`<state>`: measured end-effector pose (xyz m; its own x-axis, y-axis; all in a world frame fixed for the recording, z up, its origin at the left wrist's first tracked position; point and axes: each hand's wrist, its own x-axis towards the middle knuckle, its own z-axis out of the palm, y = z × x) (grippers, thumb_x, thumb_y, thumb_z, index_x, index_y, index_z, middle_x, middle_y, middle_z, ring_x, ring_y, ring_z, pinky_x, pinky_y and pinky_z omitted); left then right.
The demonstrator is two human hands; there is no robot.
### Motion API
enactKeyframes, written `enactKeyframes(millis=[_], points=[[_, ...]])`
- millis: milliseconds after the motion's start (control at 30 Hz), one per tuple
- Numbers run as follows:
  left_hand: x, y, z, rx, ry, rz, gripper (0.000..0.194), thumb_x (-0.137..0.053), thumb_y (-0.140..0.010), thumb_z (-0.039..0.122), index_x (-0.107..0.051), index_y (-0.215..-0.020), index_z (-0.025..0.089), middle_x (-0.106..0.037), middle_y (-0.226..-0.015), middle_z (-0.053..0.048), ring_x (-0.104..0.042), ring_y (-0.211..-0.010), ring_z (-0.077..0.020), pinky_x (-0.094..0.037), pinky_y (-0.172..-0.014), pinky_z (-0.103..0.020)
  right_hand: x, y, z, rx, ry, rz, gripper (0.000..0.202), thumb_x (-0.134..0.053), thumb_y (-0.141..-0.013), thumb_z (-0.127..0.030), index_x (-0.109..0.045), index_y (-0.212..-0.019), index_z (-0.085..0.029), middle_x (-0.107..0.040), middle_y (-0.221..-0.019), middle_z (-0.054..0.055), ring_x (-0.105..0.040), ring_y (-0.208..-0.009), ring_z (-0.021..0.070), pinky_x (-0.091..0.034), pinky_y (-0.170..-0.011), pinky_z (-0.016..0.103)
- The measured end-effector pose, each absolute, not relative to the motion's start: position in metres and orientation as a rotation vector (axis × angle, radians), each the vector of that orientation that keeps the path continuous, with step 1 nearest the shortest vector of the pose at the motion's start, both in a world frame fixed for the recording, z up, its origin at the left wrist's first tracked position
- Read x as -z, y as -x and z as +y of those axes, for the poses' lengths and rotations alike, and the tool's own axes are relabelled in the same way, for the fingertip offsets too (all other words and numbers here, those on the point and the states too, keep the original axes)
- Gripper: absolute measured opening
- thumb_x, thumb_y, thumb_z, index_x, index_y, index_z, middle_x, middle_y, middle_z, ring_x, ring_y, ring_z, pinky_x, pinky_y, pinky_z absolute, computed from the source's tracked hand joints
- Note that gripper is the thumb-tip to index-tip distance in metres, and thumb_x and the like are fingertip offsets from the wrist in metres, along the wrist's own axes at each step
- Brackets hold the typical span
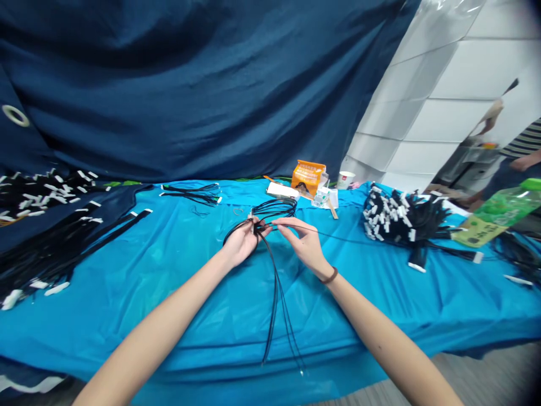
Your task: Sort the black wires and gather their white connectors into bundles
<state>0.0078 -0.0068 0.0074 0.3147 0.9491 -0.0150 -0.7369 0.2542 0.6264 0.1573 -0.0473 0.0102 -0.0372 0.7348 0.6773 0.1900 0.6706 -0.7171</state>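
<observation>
My left hand (242, 243) is closed around a looped bundle of thin black cables (274, 208) near the middle of the blue-covered table. A small white piece, perhaps a connector, shows at its fingertips. Loose ends of the bundle hang down toward the table's front edge. Just to the right, my right hand (305, 243) pinches a single black cable (338, 236) between thumb and fingers. That strand stretches off to the right over the cloth. A brown band circles my right wrist.
Black cables with white connectors (59, 189) are piled at the left; another bundle (391, 217) lies at the right. Behind stand an orange packet (308, 177) and a paper cup (345, 180). A green-capped bottle (499, 217) lies far right. Someone in stripes (524, 140) is beyond.
</observation>
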Motion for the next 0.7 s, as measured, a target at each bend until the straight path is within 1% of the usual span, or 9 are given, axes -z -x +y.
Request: enactKeyframes(millis=[200, 300, 367, 400, 467, 533, 567, 633, 700], points=[[-0.005, -0.007, 0.0, -1.266, -0.47, 0.549, 0.029, -0.035, -0.083, 0.006, -0.051, -0.06, 0.013, -0.055, -0.062, -0.004, -0.058, -0.068, -0.0127, -0.049, -0.081, -0.035, -0.017, -0.172, -0.039, -1.089, 0.736, -1.149, 0.021, -0.065, -0.073, -0.038, -0.065, -0.083, -0.02, -0.066, -0.094, 0.005, -0.059, -0.097, 0.0205, -0.047, -0.086, 0.039], [-0.004, -0.006, 0.002, -1.271, -0.412, 0.619, 0.03, -0.033, -0.084, 0.008, -0.048, -0.059, 0.014, -0.054, -0.062, -0.006, -0.059, -0.071, -0.0149, -0.05, -0.079, -0.035, -0.018, -0.182, -0.031, -1.154, 0.653, -0.958, 0.02, -0.069, -0.069, -0.036, -0.063, -0.082, -0.022, -0.066, -0.086, 0.001, -0.062, -0.089, 0.0176, -0.049, -0.085, 0.039], [-0.003, -0.007, 0.001, -1.266, -0.398, 0.639, 0.028, -0.034, -0.084, 0.009, -0.048, -0.06, 0.014, -0.054, -0.062, -0.006, -0.06, -0.072, -0.016, -0.05, -0.077, -0.036, -0.018, -0.187, -0.028, -1.058, 0.614, -0.898, 0.021, -0.069, -0.069, -0.035, -0.063, -0.085, -0.024, -0.063, -0.078, -0.002, -0.062, -0.079, 0.014, -0.05, -0.081, 0.036], [-0.003, -0.008, 0.0, -1.259, -0.4, 0.645, 0.027, -0.035, -0.084, 0.009, -0.048, -0.061, 0.014, -0.055, -0.063, -0.006, -0.06, -0.072, -0.0163, -0.05, -0.077, -0.036, -0.018, -0.188, -0.028, -0.985, 0.614, -0.89, 0.023, -0.068, -0.069, -0.035, -0.063, -0.089, -0.025, -0.062, -0.076, -0.002, -0.061, -0.073, 0.0125, -0.051, -0.076, 0.033], [-0.002, -0.01, -0.003, -1.235, -0.418, 0.657, 0.025, -0.035, -0.084, 0.01, -0.048, -0.062, 0.014, -0.055, -0.064, -0.006, -0.061, -0.072, -0.0163, -0.05, -0.076, -0.035, -0.018, -0.187, -0.03, -0.792, 0.658, -0.911, 0.026, -0.065, -0.072, -0.035, -0.063, -0.097, -0.025, -0.061, -0.075, -0.002, -0.057, -0.064, 0.0103, -0.051, -0.064, 0.028], [0.0, -0.013, -0.007, -1.21, -0.448, 0.673, 0.025, -0.035, -0.084, 0.01, -0.048, -0.063, 0.014, -0.056, -0.064, -0.005, -0.061, -0.071, -0.0161, -0.049, -0.075, -0.035, -0.018, -0.182, -0.035, -0.539, 0.745, -1.022, 0.024, -0.062, -0.076, -0.035, -0.064, -0.098, -0.025, -0.061, -0.078, 0.0, -0.055, -0.061, 0.0107, -0.048, -0.056, 0.026], [0.0, -0.015, -0.009, -1.199, -0.467, 0.68, 0.025, -0.035, -0.084, 0.01, -0.048, -0.063, 0.014, -0.056, -0.064, -0.005, -0.061, -0.07, -0.0159, -0.049, -0.075, -0.034, -0.017, -0.178, -0.039, -0.396, 0.785, -1.12, 0.021, -0.061, -0.077, -0.034, -0.066, -0.095, -0.025, -0.062, -0.079, 0.001, -0.055, -0.063, 0.0117, -0.047, -0.056, 0.027], [0.003, -0.017, -0.012, -1.191, -0.512, 0.677, 0.025, -0.036, -0.084, 0.01, -0.049, -0.063, 0.014, -0.058, -0.064, -0.005, -0.061, -0.068, -0.0155, -0.049, -0.076, -0.035, -0.013, -0.17, -0.045, -0.13, 0.838, -1.377, 0.012, -0.061, -0.078, -0.029, -0.068, -0.086, -0.024, -0.064, -0.079, 0.002, -0.057, -0.069, 0.0145, -0.046, -0.061, 0.029], [0.006, -0.02, -0.015, -1.203, -0.552, 0.64, 0.025, -0.037, -0.084, 0.011, -0.05, -0.063, 0.014, -0.059, -0.063, -0.005, -0.06, -0.066, -0.0147, -0.048, -0.077, -0.036, -0.007, -0.162, -0.048, 0.06, 0.845, -1.61, 0.008, -0.06, -0.079, -0.024, -0.067, -0.081, -0.023, -0.065, -0.076, 0.002, -0.057, -0.07, 0.0155, -0.045, -0.063, 0.03]])
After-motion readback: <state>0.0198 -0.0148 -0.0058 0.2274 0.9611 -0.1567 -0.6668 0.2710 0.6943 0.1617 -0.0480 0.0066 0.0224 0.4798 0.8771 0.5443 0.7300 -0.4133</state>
